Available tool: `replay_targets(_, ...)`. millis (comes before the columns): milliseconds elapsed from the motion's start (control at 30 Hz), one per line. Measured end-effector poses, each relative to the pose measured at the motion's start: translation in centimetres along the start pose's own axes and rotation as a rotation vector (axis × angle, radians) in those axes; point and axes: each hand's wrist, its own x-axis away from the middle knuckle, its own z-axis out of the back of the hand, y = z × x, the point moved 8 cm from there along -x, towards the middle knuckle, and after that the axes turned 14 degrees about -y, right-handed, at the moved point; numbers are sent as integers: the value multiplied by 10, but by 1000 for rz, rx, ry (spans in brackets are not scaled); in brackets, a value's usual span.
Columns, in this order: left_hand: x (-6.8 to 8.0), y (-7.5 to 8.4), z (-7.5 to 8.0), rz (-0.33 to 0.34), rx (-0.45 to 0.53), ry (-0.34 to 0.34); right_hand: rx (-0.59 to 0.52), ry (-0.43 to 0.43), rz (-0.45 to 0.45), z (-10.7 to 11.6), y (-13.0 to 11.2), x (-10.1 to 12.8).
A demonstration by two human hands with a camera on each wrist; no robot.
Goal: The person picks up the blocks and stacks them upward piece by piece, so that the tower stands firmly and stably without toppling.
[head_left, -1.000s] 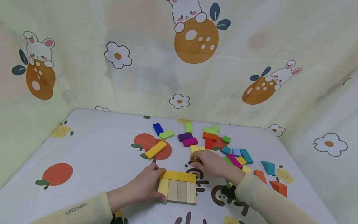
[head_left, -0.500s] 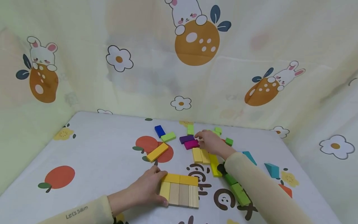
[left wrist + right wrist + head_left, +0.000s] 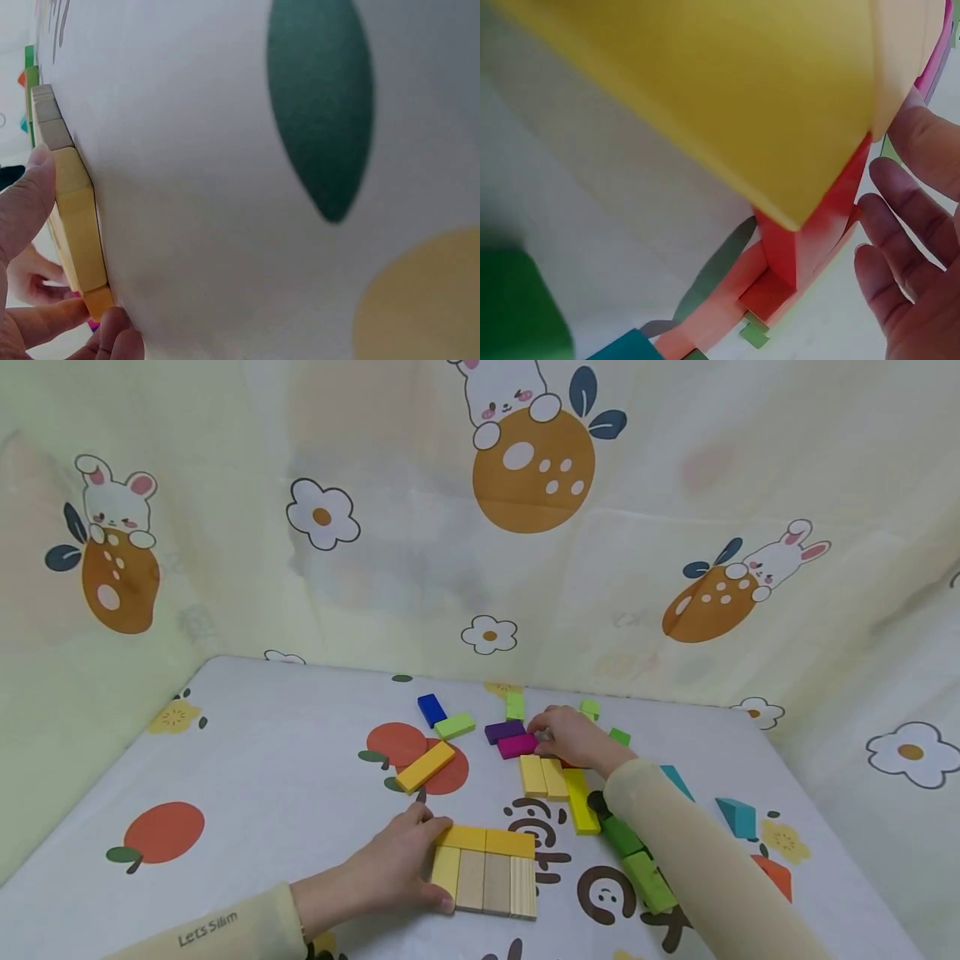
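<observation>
The right hand (image 3: 573, 739) reaches forward — grip spread beside the magenta block (image 3: 516, 746); the left hand (image 3: 401, 864) clasps yellow blocks (image 3: 446, 870).

cream fabric hanging (image 3: 405, 627) encloses the back and both sides of the area; creases and faint greyish patches (image 3: 397, 556) noted. its print comprises a white cartoon rabbit (image 3: 504, 389) atop a round orange-brown fruit (image 3: 528, 497), similar motifs at left and right, and white flowers with dark outlines (image 3: 323, 516). below lies a flat tabletop covered in white printed cloth (image 3: 262, 760), bearing red round fruit (image 3: 164, 832), yellow blossoms (image 3: 174, 717) and brown lettering (image 3: 584, 894). light is soft and even; shadows are faint.
</observation>
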Motion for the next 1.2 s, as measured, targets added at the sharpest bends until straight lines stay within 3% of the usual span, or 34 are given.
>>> replay_targets(300,0,2,0,-15,1,-4,84,81,-33,10,-1,17)
replay_targets(567,1,2,0,-34,-1,3,180,174,-31,14,-26,76)
replay_targets(767,3,2,3,-34,-1,16,121,188,-8,-13,-53,135)
replay_targets(900,4,2,5,-36,-17,32,77,113,57,-43,-78,161)
replay_targets(1100,3,1,4,-39,-22,21,27,-51,181,-91,-113,171)
replay_targets(1200,3,-3,4,-35,-5,1,46,-58,213,-102,-130,169)
